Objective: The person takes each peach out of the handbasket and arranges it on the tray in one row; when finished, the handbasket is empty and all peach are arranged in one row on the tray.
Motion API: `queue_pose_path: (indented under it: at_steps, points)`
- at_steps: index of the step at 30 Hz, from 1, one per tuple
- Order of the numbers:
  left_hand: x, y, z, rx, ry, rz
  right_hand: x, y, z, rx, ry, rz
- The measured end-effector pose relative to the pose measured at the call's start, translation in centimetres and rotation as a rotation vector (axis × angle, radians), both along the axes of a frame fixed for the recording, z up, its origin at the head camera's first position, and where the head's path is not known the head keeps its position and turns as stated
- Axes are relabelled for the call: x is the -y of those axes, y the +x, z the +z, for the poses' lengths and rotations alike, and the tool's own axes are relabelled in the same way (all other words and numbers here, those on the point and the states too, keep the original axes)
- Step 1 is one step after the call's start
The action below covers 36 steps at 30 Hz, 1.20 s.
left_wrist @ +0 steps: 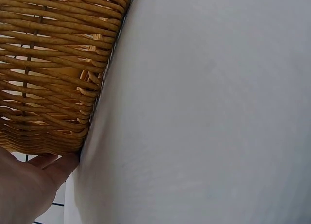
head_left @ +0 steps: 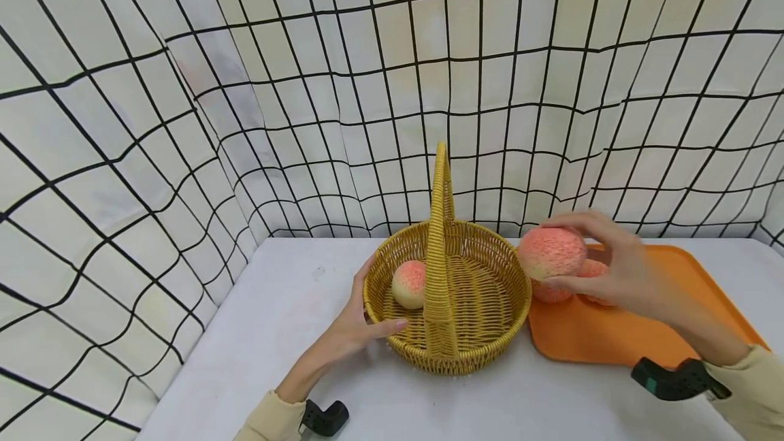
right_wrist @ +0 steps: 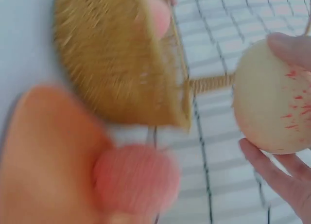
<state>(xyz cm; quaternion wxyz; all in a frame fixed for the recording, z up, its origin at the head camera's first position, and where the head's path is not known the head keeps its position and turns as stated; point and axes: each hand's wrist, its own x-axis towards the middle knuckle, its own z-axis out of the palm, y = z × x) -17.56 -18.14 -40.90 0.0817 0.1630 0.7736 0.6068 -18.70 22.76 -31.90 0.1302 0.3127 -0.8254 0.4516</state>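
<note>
A yellow wicker basket [head_left: 471, 352] with a tall arched handle stands upright on the table. One peach [head_left: 408, 285] lies inside it, left of the handle. My left hand [head_left: 355, 322] holds the basket's left side, thumb at the front rim and fingers against the outer wall; the left wrist view shows fingertips low by the basket's base [left_wrist: 53, 73]. Just off the right rim, my right hand [head_left: 618, 267] pinches another peach [head_left: 552, 252] between thumb and fingers, raised above the tray. Its pale underside [right_wrist: 269, 97] faces the right wrist camera.
An orange tray [head_left: 618, 339] lies right of the basket, close beside it. Two more peaches rest at its left end, partly hidden behind the raised one; one peach [right_wrist: 136, 180] shows blurred from the right wrist. White walls with black grid netting [head_left: 392, 87] enclose the table's back and left.
</note>
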Motion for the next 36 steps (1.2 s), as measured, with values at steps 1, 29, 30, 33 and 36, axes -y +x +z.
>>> queue_pose_path:
  at_steps: [1,29,30,33,36]
  points:
    - [-0.1,0.0,0.0,0.000,0.003,0.000,-1.2,0.2,-0.1,0.010,-0.007,-0.030]
    - [-0.2,-0.1,-0.2,-0.007,-0.027,0.005,-16.0,0.2,-8.2,0.278,0.301,-0.573]
    - [-0.2,-0.1,-0.2,-0.011,-0.028,0.002,-15.9,0.1,-8.4,0.291,0.318,-0.576]
    - [-0.2,-0.2,-0.2,-0.016,-0.033,0.000,-15.9,-0.3,-8.7,0.320,0.328,-0.563]
    - [-0.1,-0.1,-0.2,-0.010,-0.037,0.008,-15.7,-0.6,-9.0,0.325,0.329,-0.543]
